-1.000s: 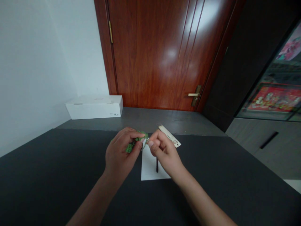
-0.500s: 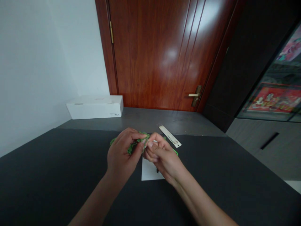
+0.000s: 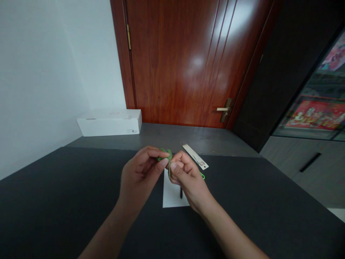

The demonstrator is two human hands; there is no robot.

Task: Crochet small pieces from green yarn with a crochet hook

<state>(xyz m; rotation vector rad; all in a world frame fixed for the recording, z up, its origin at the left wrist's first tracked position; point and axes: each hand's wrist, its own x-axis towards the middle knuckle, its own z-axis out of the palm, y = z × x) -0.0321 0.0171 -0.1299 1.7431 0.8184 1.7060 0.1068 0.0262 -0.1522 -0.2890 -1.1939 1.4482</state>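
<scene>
No legible text, brand or number. White box (image 3: 109, 126), left of the door (image 3: 172, 72) at its foot, bears a small dark printed label (image 3: 132, 131), too small to read. Pale strip card (image 3: 193, 154), in front of the door, carries a roundish mark (image 3: 202, 163), likewise unreadable.

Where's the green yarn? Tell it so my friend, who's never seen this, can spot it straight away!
Start at the red-brown door and come down to the black table. Above it, the left hand pinches the green yarn, right beside the right hand. It's a bumpy, dull-green bunch, unlike the thin, bright-green loop showing past the right hand.
</scene>
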